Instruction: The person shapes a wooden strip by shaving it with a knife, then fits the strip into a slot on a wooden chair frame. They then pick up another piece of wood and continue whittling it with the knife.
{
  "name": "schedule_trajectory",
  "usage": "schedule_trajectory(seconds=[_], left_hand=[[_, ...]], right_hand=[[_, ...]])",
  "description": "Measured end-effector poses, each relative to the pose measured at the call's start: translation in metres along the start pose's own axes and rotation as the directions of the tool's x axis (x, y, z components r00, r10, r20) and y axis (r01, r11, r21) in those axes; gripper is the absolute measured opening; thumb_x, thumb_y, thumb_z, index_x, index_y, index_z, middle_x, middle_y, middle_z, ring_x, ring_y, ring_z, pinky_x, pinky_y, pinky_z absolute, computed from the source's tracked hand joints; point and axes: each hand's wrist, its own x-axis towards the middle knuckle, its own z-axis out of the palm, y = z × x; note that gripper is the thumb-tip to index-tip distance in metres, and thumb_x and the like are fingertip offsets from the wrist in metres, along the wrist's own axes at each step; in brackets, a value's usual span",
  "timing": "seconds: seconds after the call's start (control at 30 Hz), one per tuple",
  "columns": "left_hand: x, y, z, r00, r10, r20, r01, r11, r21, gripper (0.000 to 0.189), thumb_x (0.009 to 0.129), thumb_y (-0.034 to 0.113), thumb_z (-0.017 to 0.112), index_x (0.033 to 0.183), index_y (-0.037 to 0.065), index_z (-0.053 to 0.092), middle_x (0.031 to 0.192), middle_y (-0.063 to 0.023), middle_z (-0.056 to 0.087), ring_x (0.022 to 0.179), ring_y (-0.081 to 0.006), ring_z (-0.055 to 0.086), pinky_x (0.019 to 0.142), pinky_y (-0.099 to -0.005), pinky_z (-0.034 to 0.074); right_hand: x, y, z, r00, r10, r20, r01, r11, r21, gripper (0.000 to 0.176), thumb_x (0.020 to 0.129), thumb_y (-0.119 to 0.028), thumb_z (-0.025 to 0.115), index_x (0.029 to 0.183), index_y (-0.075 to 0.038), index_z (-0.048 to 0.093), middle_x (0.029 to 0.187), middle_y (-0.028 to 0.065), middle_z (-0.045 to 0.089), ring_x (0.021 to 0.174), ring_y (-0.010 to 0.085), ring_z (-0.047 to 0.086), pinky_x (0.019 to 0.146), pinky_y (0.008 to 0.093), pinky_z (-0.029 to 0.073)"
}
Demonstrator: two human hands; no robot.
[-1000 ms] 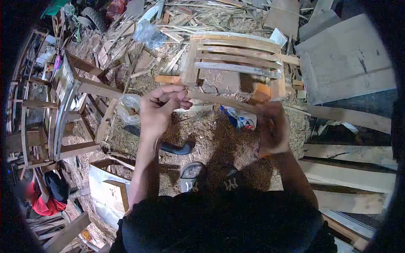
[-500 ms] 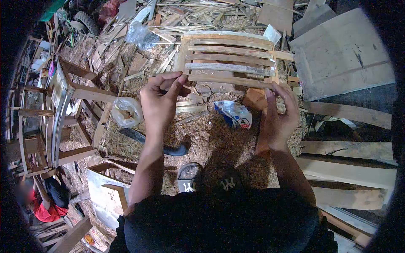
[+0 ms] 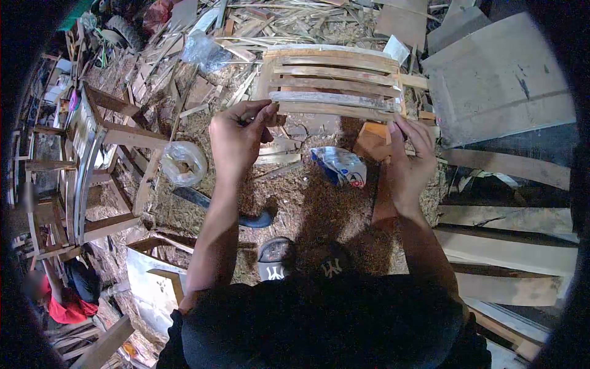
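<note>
A floor of loose brown sawdust (image 3: 289, 190) spreads under everything, with a tangled heap of thin, splintery wood offcuts (image 3: 307, 26) at the far side. At the left stands a brown wooden chair frame (image 3: 92, 161), with a person in a red top (image 3: 69, 305) near it; broad, gently curved pale boards (image 3: 507, 251) lie at the right. In the middle, just beyond the hands, is a ladder-like wooden frame with bowed slats (image 3: 335, 53). A narrow, pale brown wooden slat (image 3: 332, 111) runs left to right along its near side; whether the two touch, I cannot tell. The left hand (image 3: 236, 140) pinches the slat's left end between thumb and fingers, and the right hand (image 3: 410, 154) grips the right end likewise. The slat looks light and dry, fairly stiff with a little spring, rough enough not to slip; its two ends seem the sound places to hold, since a thin middle could crack. Nearer lie a crinkled blue-and-white plastic packet (image 3: 340, 166) and, leftward, a filmy clear plastic bag (image 3: 184, 163)
</note>
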Motion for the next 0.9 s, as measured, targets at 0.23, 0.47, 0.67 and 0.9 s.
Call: schedule_trajectory(seconds=[0.23, 0.47, 0.67, 0.9], left_hand=[[-0.002, -0.010, 0.001, 0.998, 0.055, -0.028, -0.056, 0.996, -0.065, 0.017, 0.090, 0.011, 0.071, 0.098, -0.003, 0.073, 0.072, -0.0051, 0.071, 0.052, -0.0083, 0.060, 0.047, -0.0240, 0.047], [-0.021, -0.026, -0.053, 0.993, 0.116, 0.037, -0.106, 0.975, -0.194, 0.013, 0.090, 0.008, 0.070, 0.097, -0.003, 0.069, 0.077, -0.0061, 0.068, 0.059, -0.0111, 0.060, 0.056, -0.0242, 0.047], [-0.027, -0.103, -0.112, 0.962, -0.172, 0.212, 0.191, 0.979, -0.075, 0.012, 0.090, 0.004, 0.070, 0.097, -0.004, 0.065, 0.079, -0.0088, 0.067, 0.062, -0.0129, 0.063, 0.057, -0.0251, 0.051], [-0.013, -0.201, -0.123, 0.838, -0.520, 0.163, 0.545, 0.812, -0.211, 0.008, 0.088, -0.002, 0.068, 0.094, -0.002, 0.064, 0.077, -0.0077, 0.065, 0.064, -0.0132, 0.062, 0.053, -0.0273, 0.051]], right_hand=[[-0.001, 0.004, 0.001, 1.000, -0.006, 0.009, 0.007, 1.000, -0.018, 0.021, 0.083, -0.006, 0.074, 0.103, -0.009, 0.076, 0.100, 0.0077, 0.073, 0.102, 0.0251, 0.059, 0.102, 0.0393, 0.039], [-0.029, -0.024, 0.007, 0.998, -0.037, 0.056, 0.036, 0.999, 0.017, 0.023, 0.080, -0.006, 0.076, 0.103, -0.009, 0.071, 0.100, 0.0081, 0.070, 0.096, 0.0284, 0.062, 0.090, 0.0399, 0.047], [-0.098, -0.030, 0.062, 0.950, 0.023, 0.313, -0.079, 0.983, 0.167, 0.016, 0.087, -0.007, 0.070, 0.100, -0.007, 0.061, 0.088, 0.0072, 0.064, 0.084, 0.0211, 0.061, 0.077, 0.0327, 0.049], [-0.144, -0.006, 0.145, 0.781, 0.242, 0.576, -0.421, 0.885, 0.198, 0.016, 0.090, -0.013, 0.069, 0.099, -0.001, 0.065, 0.087, 0.0069, 0.066, 0.083, 0.0156, 0.063, 0.078, 0.0303, 0.051]])
